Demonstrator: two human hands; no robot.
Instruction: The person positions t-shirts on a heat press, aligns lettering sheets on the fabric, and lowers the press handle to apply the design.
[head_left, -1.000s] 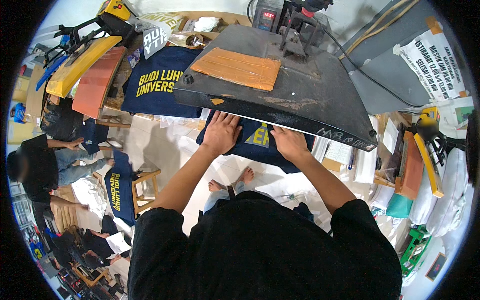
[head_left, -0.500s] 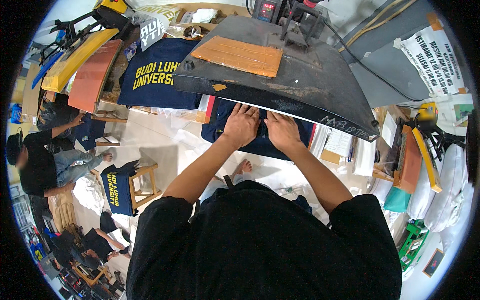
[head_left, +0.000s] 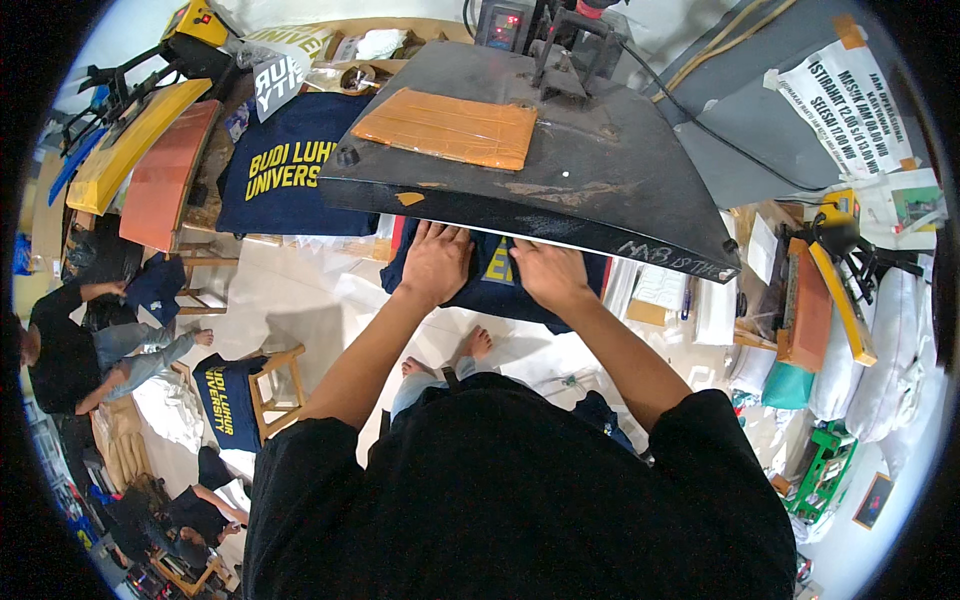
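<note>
A navy garment [head_left: 480,299] lies under the raised black upper plate [head_left: 640,170] of a heat press, its near edge hanging over the front. My left hand [head_left: 437,265] rests flat on the cloth, fingers stretched out and tips close to the plate's lower edge. To the right, my right hand [head_left: 548,276] also presses on the cloth, its fingers extended and partly hidden by the plate. Between the two hands, part of a yellow print [head_left: 499,262] shows on the garment. Both hands are open and hold nothing.
An orange-brown taped pad [head_left: 445,130] lies on the plate. A folded navy shirt with yellow lettering [head_left: 285,170] sits to the left, beyond which is a yellow-and-red press [head_left: 165,175]. Another press [head_left: 815,300] stands right. Navy cloth drapes a wooden stool [head_left: 280,390]; a person [head_left: 65,350] sits far left.
My hands have moved farther apart on the garment, the left one leftward. Yellow print now shows between them. The whole view has shifted slightly.
</note>
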